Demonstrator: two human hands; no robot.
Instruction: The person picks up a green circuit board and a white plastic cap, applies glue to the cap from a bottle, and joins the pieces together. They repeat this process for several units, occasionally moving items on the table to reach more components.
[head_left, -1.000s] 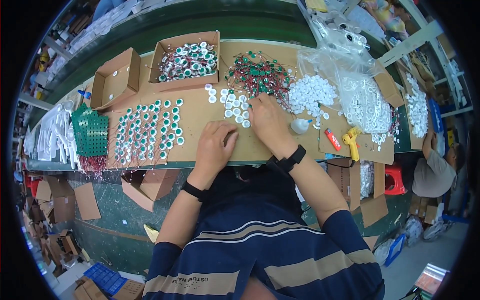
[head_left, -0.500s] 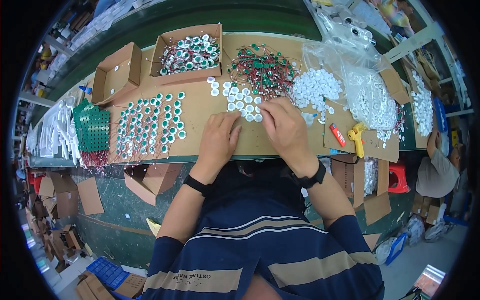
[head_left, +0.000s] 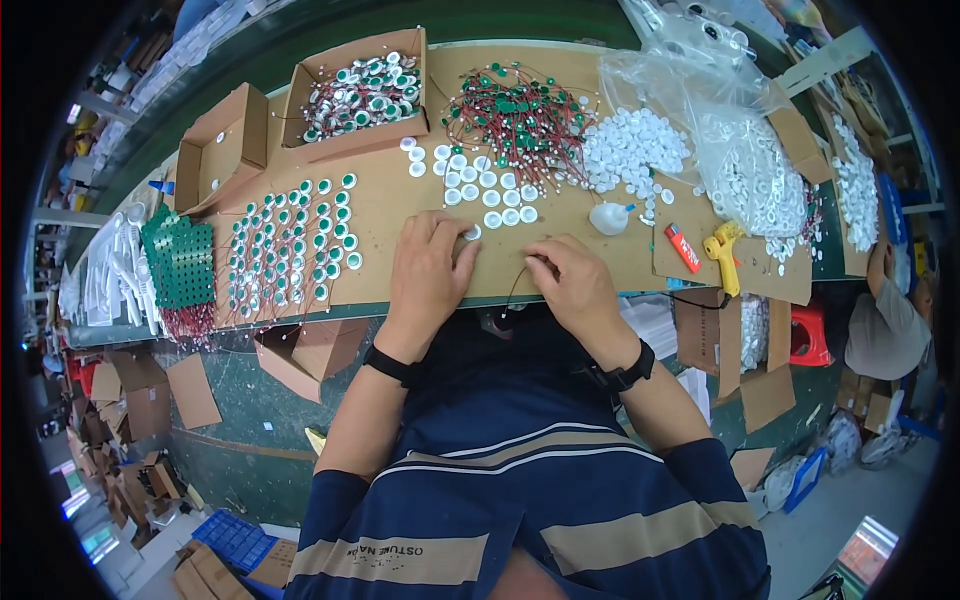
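Observation:
My left hand (head_left: 430, 270) rests on the cardboard-covered bench, fingers curled, with a small white round cap (head_left: 473, 232) at its thumb and forefinger tips. To its right, my right hand (head_left: 572, 285) is closed in a pinch on a thin wire (head_left: 514, 290) that hangs toward the bench's front edge. Whatever else sits in those fingertips is hidden. Beyond both hands lie rows of white round caps (head_left: 491, 198). Past these is a tangled heap of green discs with red wires (head_left: 518, 125). A small white squeeze bottle (head_left: 609, 218) stands beyond my right hand.
Finished-looking green-and-white wired discs (head_left: 295, 240) lie in rows at left, beside stacked green boards (head_left: 180, 260). Behind are a filled carton (head_left: 410, 128) and another carton (head_left: 240, 135). Rightward lie loose white caps (head_left: 635, 145), a red lighter (head_left: 683, 248) and a yellow glue gun (head_left: 724, 255).
My hands have moved apart, with the right one drawn nearer to me and a wire now showing from its fingers. The squeeze bottle, partly hidden before, is in full view. The whole view shifted slightly.

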